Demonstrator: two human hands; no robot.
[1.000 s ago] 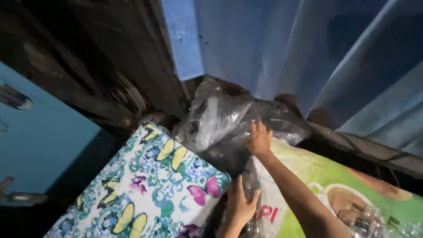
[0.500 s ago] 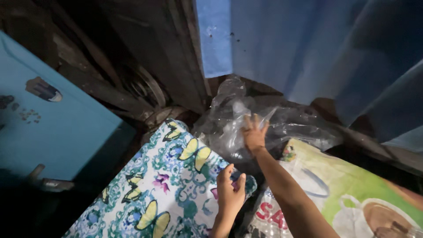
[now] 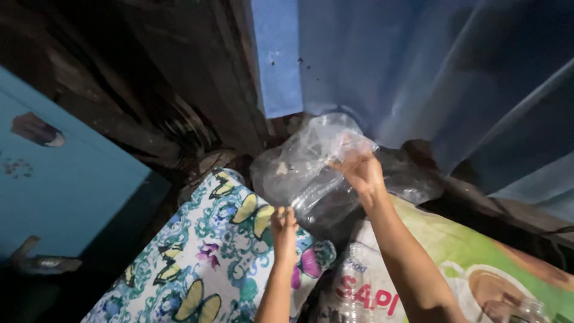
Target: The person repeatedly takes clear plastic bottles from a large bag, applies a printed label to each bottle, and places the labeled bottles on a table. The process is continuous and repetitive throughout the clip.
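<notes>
A crumpled clear plastic bag lies in a dark corner under a blue sheet. My right hand grips the bag's upper edge and lifts it. My left hand reaches in below, its fingers curled at the bag's lower edge beside a cushion with a butterfly print. What is inside the bag is too dim to make out.
A blue tarpaulin or corrugated wall hangs behind the bag. A printed green and white sack lies at the lower right with clear plastic bottles near it. A turquoise panel stands at the left, and dark timber fills the upper left.
My right hand has raised the clear bag higher and pulled it open. My left hand has moved up from the sack toward the bag's lower edge. The view has shifted left.
</notes>
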